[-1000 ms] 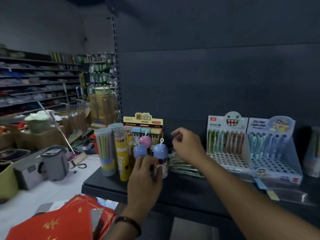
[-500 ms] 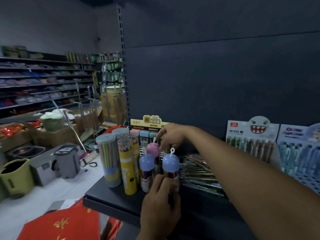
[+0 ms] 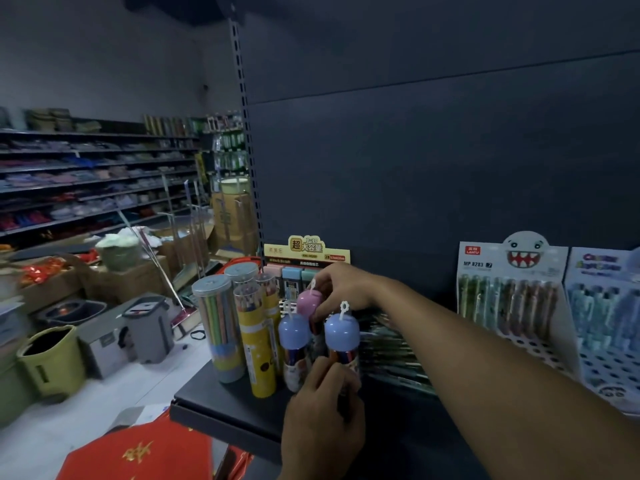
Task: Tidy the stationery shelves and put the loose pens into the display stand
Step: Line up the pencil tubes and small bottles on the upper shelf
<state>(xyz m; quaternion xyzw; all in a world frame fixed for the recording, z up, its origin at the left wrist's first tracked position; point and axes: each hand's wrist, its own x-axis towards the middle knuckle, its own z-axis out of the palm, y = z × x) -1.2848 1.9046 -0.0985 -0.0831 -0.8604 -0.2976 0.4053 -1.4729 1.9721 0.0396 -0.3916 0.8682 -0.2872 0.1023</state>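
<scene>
Loose pens [image 3: 394, 362] behind dome-capped tubes [image 3: 341, 332]

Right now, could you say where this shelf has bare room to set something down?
The shelf is bare at its front-left corner before the pencil tubes, and along the front between the left hand and the shark display stand. Crowded: that hand grips a blue-capped tube, the right hand the pink-capped tube, loose pens beside.

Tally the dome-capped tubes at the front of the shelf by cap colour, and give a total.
pink-capped tube: 1
blue-capped tube: 2
Total: 3
</scene>
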